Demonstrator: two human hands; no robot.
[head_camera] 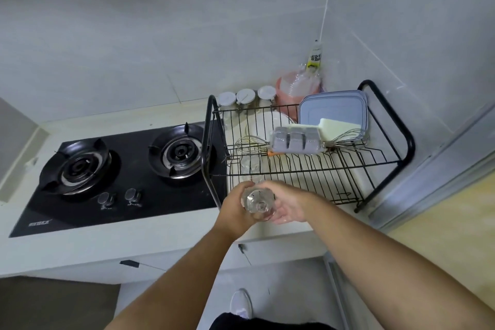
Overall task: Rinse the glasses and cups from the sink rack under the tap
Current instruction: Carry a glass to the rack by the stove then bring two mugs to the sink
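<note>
A clear glass [257, 203] is held between both my hands, just in front of the black wire sink rack [316, 169]. My left hand [233, 209] grips the glass from the left side. My right hand [288, 203] cups it from the right, fingers curved around it. Under the rack's wires, near its left front, another clear glass [250, 166] stands. The sink below the rack is mostly hidden by the wires. No tap shows in this view.
On the rack lie two whisks [251, 143], a grey ice-cube tray [296, 139], a white sponge [338, 126] and grey-blue container lids [332, 107]. Three white-lidded jars [245, 96] and a pink container [292, 88] stand behind it. A black two-burner gas hob [120, 169] lies to the left.
</note>
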